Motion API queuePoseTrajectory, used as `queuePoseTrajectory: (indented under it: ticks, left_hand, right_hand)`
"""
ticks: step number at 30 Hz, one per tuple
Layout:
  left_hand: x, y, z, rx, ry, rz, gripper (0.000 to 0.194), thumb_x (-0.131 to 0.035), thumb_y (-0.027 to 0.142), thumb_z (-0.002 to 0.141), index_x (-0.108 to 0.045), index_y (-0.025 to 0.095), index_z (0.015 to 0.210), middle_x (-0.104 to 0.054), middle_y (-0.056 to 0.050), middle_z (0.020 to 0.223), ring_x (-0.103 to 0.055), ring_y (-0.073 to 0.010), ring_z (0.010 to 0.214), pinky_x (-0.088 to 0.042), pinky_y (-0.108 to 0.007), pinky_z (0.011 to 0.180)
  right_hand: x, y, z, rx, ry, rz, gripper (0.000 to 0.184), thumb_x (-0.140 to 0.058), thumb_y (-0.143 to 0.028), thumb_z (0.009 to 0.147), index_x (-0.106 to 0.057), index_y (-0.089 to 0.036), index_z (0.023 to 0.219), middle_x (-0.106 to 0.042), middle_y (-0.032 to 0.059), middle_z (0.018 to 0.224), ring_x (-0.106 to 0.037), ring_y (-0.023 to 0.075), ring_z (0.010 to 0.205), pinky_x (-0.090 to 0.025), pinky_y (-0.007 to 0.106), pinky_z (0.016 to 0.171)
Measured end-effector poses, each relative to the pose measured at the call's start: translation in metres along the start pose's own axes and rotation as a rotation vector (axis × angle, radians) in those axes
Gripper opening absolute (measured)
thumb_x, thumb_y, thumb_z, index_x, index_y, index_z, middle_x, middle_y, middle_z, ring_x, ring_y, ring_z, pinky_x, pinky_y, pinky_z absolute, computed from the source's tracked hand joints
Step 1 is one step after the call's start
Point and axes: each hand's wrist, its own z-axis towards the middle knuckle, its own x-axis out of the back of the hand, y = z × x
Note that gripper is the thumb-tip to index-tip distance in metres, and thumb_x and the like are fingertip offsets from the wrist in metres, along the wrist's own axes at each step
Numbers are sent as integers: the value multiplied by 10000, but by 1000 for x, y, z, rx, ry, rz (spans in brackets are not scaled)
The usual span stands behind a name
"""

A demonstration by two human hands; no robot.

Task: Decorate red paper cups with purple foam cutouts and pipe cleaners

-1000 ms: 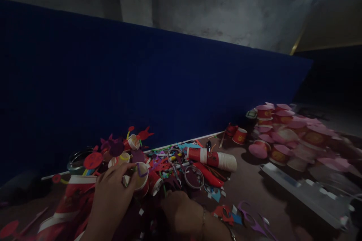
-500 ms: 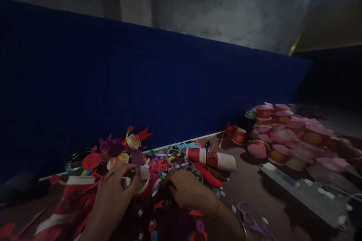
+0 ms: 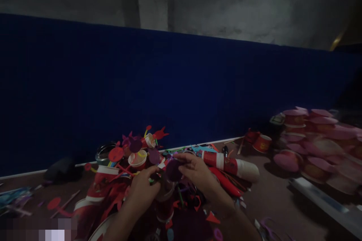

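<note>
My left hand [image 3: 143, 192] is closed at the left side of a red and white paper cup [image 3: 164, 211], thumb and forefinger at its rim. A bit of green shows between them. My right hand [image 3: 199, 177] pinches a dark purple paper disc [image 3: 173, 171] over the cup's mouth. The disc covers part of the rim, so I cannot tell whether it touches the cup. Beneath my hands lie dark purple paper [image 3: 190, 226] and red scraps [image 3: 212, 217].
Nested paper cups [image 3: 232, 165] lie right of my hands, beside a shiny red item [image 3: 226, 182]. Decorated cups [image 3: 137, 158] crowd the left. At right are pink-topped cups [image 3: 316, 167], a power strip [image 3: 319, 197] and purple scissors [image 3: 267, 228]. A blue partition [image 3: 181, 90] stands behind.
My right hand has risen from the scraps to the cup and now holds a purple disc. My left hand stays at the cup. The view has turned left.
</note>
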Motion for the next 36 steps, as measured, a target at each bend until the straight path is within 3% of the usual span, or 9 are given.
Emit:
queuePoseTrajectory:
  ticks: [4,8,20,36]
  left_hand:
    - [-7,-8,3,40,-31,-140,310,-511,168,640,-669,162,906,-708,-29,810,-633,-204,758,-461,-265,646]
    - [-12,-14,6,48,-58,-263,342,-544,156,635,-662,159,956,-714,-26,850,-637,-201,765,-472,-266,675]
    - [-18,-18,9,151,-89,-341,356,-635,264,584,-678,103,898,-695,-28,692,-630,-218,704,-472,-265,595]
    - [-18,-18,8,141,-88,-342,329,-610,225,570,-679,108,869,-693,-19,687,-631,-216,703,-471,-256,598]
  right_hand:
    - [-13,0,7,-35,56,-29,199,-555,-147,600,-596,-170,793,-624,-27,665,-585,115,581,-458,228,555]
    - [-19,8,14,-92,47,32,150,-564,-195,580,-533,-186,727,-541,-74,566,-489,76,434,-378,198,435]
    - [-15,16,19,-102,-26,96,167,-631,-173,524,-546,-171,667,-550,-64,575,-493,88,531,-379,216,529]
    - [-16,24,22,-104,-106,63,216,-614,-209,516,-498,-190,698,-489,-80,544,-434,84,487,-345,209,488]
